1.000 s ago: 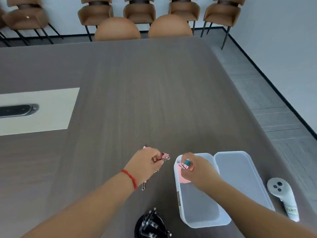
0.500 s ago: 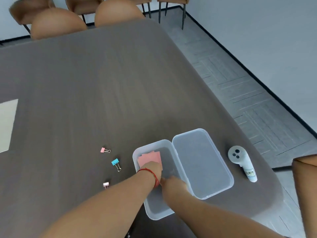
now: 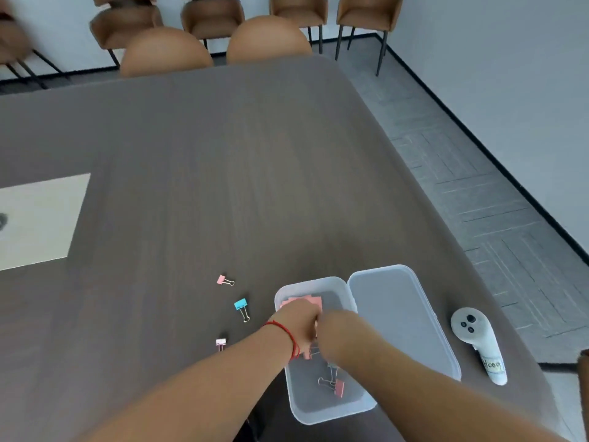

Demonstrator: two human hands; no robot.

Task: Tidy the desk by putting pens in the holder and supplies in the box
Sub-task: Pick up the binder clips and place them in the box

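A clear plastic box (image 3: 310, 281) sits near the table's front right, its lid (image 3: 401, 317) folded open to the right. Pink sticky notes (image 3: 306, 302) lie at its far end and a pink binder clip (image 3: 338, 386) at its near end. My left hand (image 3: 299, 323), with a red string at the wrist, and my right hand (image 3: 339, 338) hang side by side over the box, knuckles up, fingers hidden. On the table to the left lie a pink clip (image 3: 223, 280), a blue clip (image 3: 241, 306) and a pale clip (image 3: 220, 342).
A white controller (image 3: 478, 342) lies right of the lid, close to the table's right edge. A beige inset panel (image 3: 41, 218) is at the left. Brown chairs (image 3: 165, 52) stand at the far end. A dark object (image 3: 255, 422) shows between my forearms.
Both hands moved from beside the box to over its middle. Binder clips now lie in its near end. Three clips that my hands covered show on the table.
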